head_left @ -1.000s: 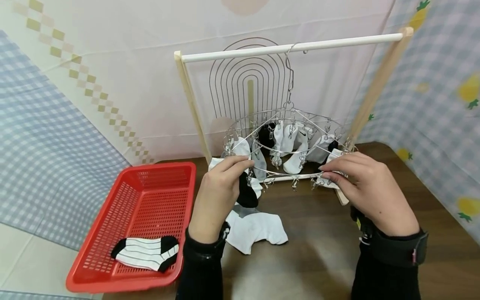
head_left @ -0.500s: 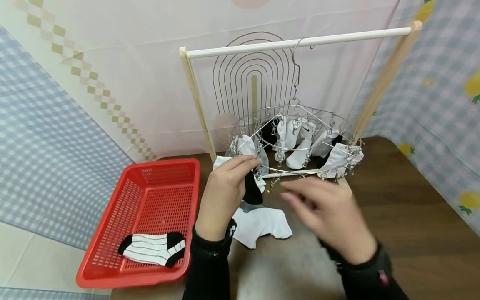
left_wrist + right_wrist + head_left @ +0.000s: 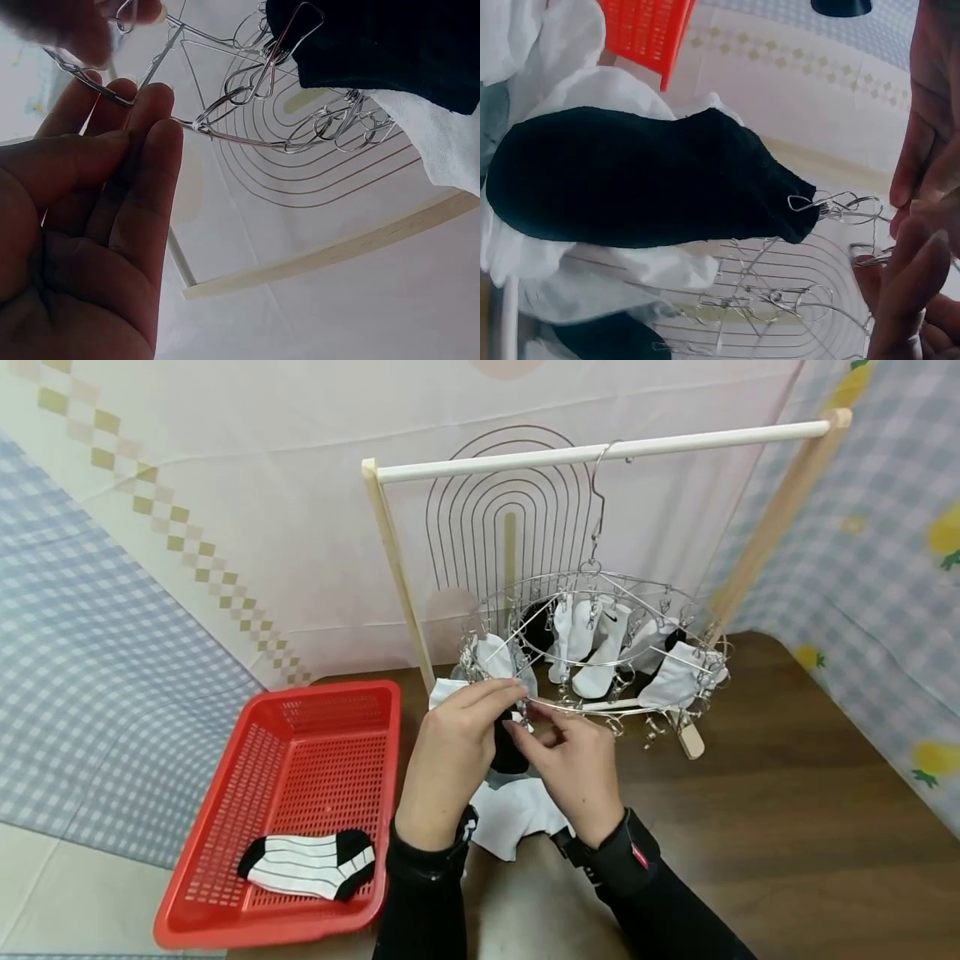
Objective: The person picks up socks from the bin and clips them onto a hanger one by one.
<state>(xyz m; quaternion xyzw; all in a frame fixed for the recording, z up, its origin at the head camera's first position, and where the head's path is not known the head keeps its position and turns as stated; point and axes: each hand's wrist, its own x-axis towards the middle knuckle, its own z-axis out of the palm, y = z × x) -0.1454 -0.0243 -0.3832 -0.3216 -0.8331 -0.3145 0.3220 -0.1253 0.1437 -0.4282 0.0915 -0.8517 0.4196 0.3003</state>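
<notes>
A round wire sock hanger [image 3: 602, 506] with dangling metal clips hangs from the rack's white bar. My left hand [image 3: 457, 756] holds its front rim between thumb and fingers, left of centre. Close beside it, my right hand [image 3: 581, 768] pinches at a small wire clip [image 3: 870, 255] on that rim; the fingertips partly cover it. A black sock [image 3: 645, 176] hangs from a neighbouring clip, toe down. White, grey and black socks hang around the far side, among them a white sock [image 3: 600, 656]. Below the hands lies another white sock [image 3: 510, 818], partly hidden by the right hand.
A red plastic basket [image 3: 168, 893] stands at the left, with a striped white-and-black sock [image 3: 307, 864] in it. The wooden rack's right post [image 3: 780, 527] leans beside the hanger. Brown tabletop [image 3: 765, 777] extends to the right.
My right hand has let go of the right side of the hanger's rim and come left, next to the left hand. The left hand keeps its place on the rim.
</notes>
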